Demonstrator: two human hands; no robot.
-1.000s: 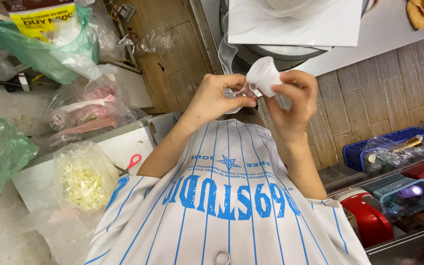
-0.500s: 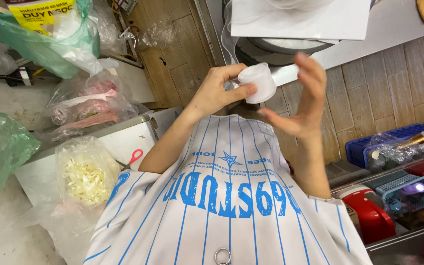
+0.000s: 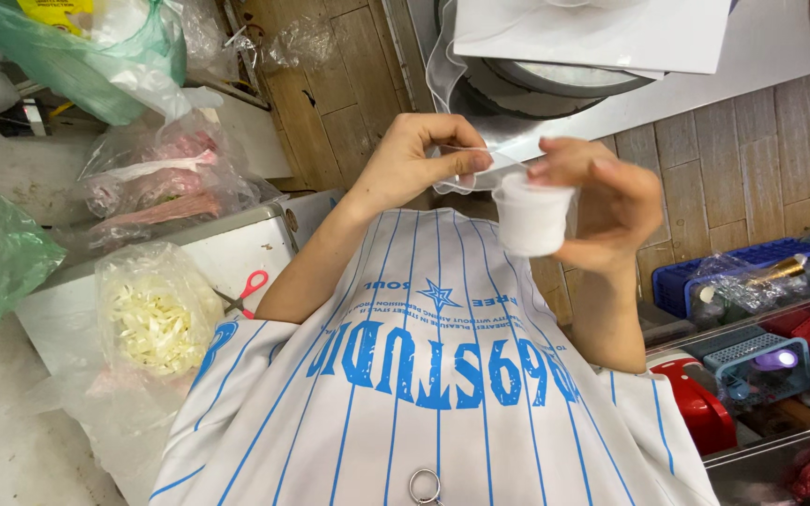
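Above the striped shirt [image 3: 424, 394], chest-high:
Left hand [image 3: 419, 164]: fingers pinched closed on the clear plastic film [image 3: 466, 131], pulling it taut.
Right hand [image 3: 602, 201]: curled around a small white cup [image 3: 532, 217], thumb at the rim to steady it.
Cup: upright, just under the film's edge, likely so the film can cover it; the contact is hard to see.
Nearby: bag of pale shreds [image 3: 157, 323] and red-handled scissors [image 3: 246, 292] on the table [image 3: 67, 309] at left.
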